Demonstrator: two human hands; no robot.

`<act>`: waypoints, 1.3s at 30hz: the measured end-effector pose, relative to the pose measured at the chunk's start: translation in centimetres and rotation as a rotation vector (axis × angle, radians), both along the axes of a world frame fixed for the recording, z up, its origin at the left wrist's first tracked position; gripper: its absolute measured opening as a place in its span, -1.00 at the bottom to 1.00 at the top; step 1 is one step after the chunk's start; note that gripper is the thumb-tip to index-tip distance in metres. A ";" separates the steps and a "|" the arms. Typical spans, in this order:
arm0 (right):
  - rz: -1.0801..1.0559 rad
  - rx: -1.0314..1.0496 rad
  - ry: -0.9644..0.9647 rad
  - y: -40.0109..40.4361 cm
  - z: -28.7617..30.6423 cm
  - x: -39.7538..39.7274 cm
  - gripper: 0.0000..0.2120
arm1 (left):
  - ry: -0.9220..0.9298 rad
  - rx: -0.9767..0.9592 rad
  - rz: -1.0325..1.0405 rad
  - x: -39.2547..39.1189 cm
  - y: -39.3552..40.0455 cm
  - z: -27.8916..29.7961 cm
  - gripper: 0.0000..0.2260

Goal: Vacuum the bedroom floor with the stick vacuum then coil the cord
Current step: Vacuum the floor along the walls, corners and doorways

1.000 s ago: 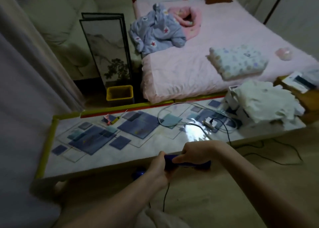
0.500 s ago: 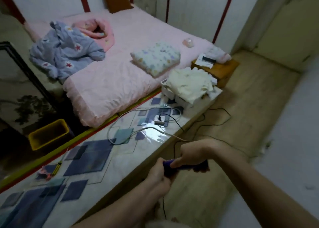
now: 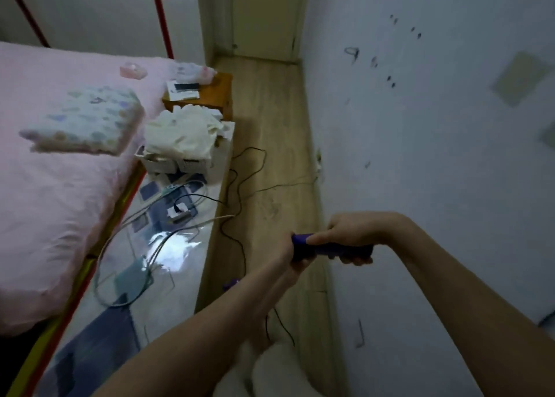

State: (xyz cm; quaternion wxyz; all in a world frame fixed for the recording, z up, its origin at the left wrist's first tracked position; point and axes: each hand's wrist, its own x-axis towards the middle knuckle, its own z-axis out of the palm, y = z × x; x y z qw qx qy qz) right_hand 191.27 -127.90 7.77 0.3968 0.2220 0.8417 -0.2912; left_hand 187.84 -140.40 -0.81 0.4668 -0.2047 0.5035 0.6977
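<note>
Floor [image 3: 270, 120], vacuum handle [image 3: 330, 248] mostly hand-covered

both hands grip a purple vacuum handle [image 3: 327, 248] over the wooden floor [image 3: 270, 168]: the right hand [image 3: 350, 233] wraps it from above, the left hand [image 3: 289, 257] holds its near end. a black cord [image 3: 240, 183] snakes along the floor beside a patterned bench [image 3: 168, 246] and a pink bed [image 3: 54, 186]
</note>
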 end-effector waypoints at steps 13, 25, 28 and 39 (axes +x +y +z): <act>-0.625 -0.190 0.419 -6.7 -6.9 17.7 -0.44 | 0.205 -0.167 -0.307 8.9 -1.4 -2.9 -0.68; -0.836 -0.138 0.491 -9.3 -13.2 25.9 -0.58 | 0.283 -0.133 -0.517 16.5 -0.8 -8.7 -0.85; -0.932 -0.133 0.470 -9.7 -15.2 27.0 -0.59 | 0.278 -0.170 -0.606 17.7 -0.2 -10.3 -0.87; -1.099 -0.131 0.349 -12.7 -20.0 25.9 -0.62 | 0.287 -0.207 -0.774 17.0 -1.5 -15.5 -0.69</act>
